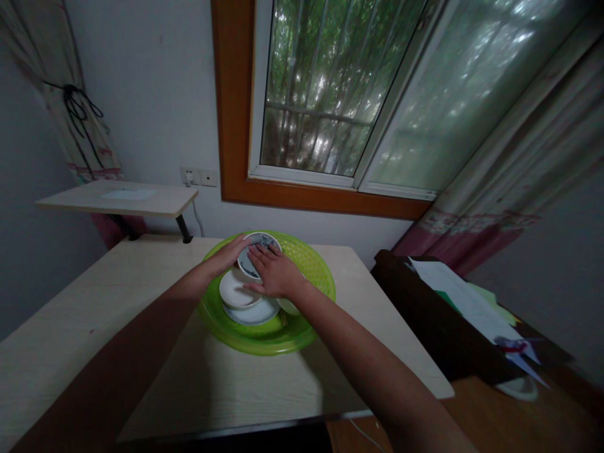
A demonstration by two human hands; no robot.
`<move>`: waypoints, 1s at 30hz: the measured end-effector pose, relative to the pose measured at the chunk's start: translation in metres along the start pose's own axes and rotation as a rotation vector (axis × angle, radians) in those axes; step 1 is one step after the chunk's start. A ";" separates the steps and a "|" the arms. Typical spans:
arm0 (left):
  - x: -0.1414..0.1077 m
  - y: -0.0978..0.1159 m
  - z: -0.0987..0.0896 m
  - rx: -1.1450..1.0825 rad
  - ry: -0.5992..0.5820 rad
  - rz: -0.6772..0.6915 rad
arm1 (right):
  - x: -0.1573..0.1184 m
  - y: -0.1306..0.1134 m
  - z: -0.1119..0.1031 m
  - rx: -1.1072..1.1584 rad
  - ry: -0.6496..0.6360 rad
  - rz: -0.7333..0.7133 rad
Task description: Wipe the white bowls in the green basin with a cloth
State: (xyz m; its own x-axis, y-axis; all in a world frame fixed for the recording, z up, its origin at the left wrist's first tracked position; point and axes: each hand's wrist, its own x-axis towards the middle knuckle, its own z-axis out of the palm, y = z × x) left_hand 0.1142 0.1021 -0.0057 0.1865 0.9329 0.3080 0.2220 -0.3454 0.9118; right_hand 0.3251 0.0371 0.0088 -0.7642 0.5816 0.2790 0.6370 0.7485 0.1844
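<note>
A round green plastic basket (pixel 257 345) stands on the wooden table, with dishes in it. My left hand (pixel 229 253) grips the left rim of a patterned bowl (pixel 262 240), which is tilted so its inside faces me. Across the bowl's inside lies my right hand (pixel 275 270), flat with its fingers apart; whether it holds anything beneath the palm is hidden. Just below sits a plain white bowl (pixel 234 290), resting on a white plate (pixel 255 313). Under my right wrist a pale dish (pixel 289 306) shows in part.
The table (pixel 264 390) carries a small raised shelf (pixel 117 196) at the back left. Behind it are a wall socket (pixel 189 175) and a window (pixel 330 94). To the right, papers (pixel 465 302) lie on a dark piece of furniture beyond the table's edge.
</note>
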 end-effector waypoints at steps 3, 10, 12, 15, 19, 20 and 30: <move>-0.002 -0.001 -0.001 -0.008 0.001 -0.017 | 0.001 -0.002 -0.002 -0.041 0.000 0.067; -0.002 -0.010 -0.004 -0.043 0.074 -0.100 | 0.006 -0.010 -0.017 -0.128 -0.045 0.165; -0.003 -0.009 -0.004 -0.056 0.086 -0.131 | 0.007 -0.011 -0.021 -0.122 -0.089 0.146; -0.004 -0.007 -0.004 -0.060 0.078 -0.148 | 0.008 -0.010 -0.023 -0.111 -0.129 0.088; -0.004 -0.008 -0.004 -0.073 0.061 -0.146 | 0.006 -0.004 -0.019 -0.102 -0.119 -0.039; -0.003 -0.010 -0.004 -0.076 0.065 -0.137 | 0.005 -0.002 -0.018 -0.099 -0.109 -0.065; 0.006 -0.027 -0.010 0.017 0.069 -0.005 | 0.001 0.005 -0.009 0.056 -0.027 -0.150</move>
State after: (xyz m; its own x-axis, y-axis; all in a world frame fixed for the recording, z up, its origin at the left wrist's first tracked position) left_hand 0.0999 0.1181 -0.0262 0.1190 0.9393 0.3218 0.2394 -0.3417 0.9088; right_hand 0.3286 0.0391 0.0181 -0.8532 0.4697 0.2268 0.5094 0.8438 0.1691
